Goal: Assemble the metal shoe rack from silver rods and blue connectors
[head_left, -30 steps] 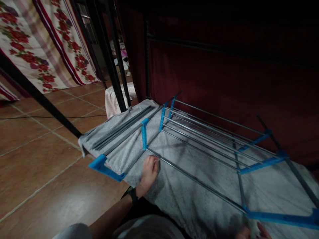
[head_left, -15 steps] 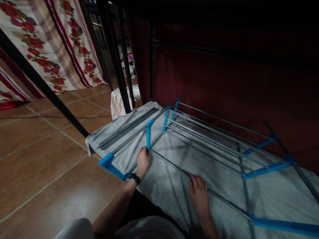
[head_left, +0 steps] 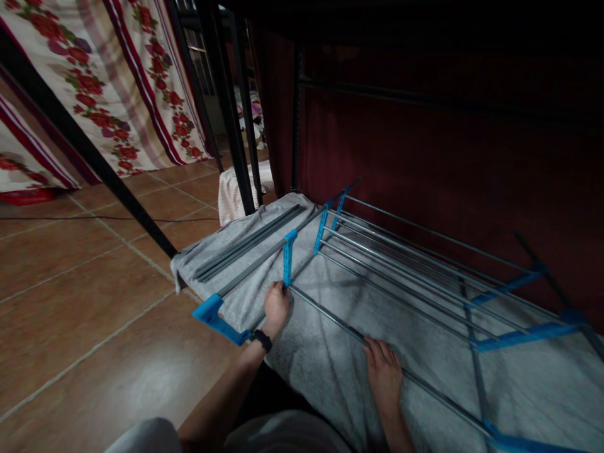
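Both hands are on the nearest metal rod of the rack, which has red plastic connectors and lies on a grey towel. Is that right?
Not quite: the plastic connectors are blue, not red, as the head view shows. The rest holds: the left hand and right hand are on the nearest metal rod of the rack, which lies on the grey towel.

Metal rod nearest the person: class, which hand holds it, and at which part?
Both. The left hand grips the metal rod at its end by the blue connector; the right hand rests mid-length.
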Available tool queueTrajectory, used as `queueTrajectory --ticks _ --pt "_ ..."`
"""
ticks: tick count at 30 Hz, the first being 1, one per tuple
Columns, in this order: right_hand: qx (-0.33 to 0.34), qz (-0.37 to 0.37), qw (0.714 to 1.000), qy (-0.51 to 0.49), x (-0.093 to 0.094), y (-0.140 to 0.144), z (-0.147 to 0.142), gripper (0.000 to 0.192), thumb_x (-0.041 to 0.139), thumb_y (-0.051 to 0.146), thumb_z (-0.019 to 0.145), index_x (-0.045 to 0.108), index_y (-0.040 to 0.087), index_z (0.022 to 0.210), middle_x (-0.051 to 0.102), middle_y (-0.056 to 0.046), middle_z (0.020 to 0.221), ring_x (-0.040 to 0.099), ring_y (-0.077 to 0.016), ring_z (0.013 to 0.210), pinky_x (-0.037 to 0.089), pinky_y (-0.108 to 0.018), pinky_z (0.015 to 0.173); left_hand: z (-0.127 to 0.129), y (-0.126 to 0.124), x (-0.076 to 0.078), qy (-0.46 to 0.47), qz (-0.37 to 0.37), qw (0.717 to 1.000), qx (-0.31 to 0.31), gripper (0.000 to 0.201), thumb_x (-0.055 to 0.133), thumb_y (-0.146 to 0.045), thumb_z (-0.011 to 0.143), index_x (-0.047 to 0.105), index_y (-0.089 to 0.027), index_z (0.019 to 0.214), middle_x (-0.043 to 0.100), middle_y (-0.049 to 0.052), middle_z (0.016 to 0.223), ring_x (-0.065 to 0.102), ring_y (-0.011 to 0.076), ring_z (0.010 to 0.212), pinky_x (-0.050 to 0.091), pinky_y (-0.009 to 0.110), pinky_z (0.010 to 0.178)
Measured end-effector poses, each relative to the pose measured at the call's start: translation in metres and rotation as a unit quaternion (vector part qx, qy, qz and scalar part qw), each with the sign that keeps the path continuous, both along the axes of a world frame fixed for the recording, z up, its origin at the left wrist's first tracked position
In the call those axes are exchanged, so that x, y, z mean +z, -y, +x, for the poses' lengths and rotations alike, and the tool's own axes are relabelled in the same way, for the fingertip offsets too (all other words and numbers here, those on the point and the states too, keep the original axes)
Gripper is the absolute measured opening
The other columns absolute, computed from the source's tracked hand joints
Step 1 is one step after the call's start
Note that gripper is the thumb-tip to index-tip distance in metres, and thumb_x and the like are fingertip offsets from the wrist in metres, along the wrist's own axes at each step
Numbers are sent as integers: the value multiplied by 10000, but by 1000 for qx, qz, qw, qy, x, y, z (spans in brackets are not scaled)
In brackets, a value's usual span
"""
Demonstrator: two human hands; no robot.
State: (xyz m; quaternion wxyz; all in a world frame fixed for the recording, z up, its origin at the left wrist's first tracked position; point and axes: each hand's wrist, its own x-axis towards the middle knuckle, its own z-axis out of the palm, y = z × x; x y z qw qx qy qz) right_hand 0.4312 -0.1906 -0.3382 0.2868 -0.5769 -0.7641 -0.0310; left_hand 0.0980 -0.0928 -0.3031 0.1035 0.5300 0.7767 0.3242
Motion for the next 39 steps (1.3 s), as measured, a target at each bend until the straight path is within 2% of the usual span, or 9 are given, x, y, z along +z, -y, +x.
queueTrajectory --ticks 12,24,39 --pt "-3 29 999 24 -7 -1 2 343 409 310 1097 723 177 1133 757 -89 1041 680 -247 952 473 -388 856 3 1 -3 4 -11 1000 14 154 570 -176 929 688 -160 1027 700 130 1099 647 255 1061 485 339 928" --pt "-10 25 999 39 -5 0 -1 313 426 270 1093 720 182 1158 757 -89 1066 686 -249 972 458 -383 871 6 3 -5 15 5 1000 19 176 567 -165 931 689 -161 1058 703 132 1096 647 252 1044 486 343 892" --pt "-4 9 999 47 1 -3 0 306 424 242 1082 716 198 1164 762 -67 1002 687 -236 929 458 -378 861 8 5 -2 0 0 1000 21 199 546 -199 955 690 -159 1087 706 131 1114 654 257 1046 482 342 874"
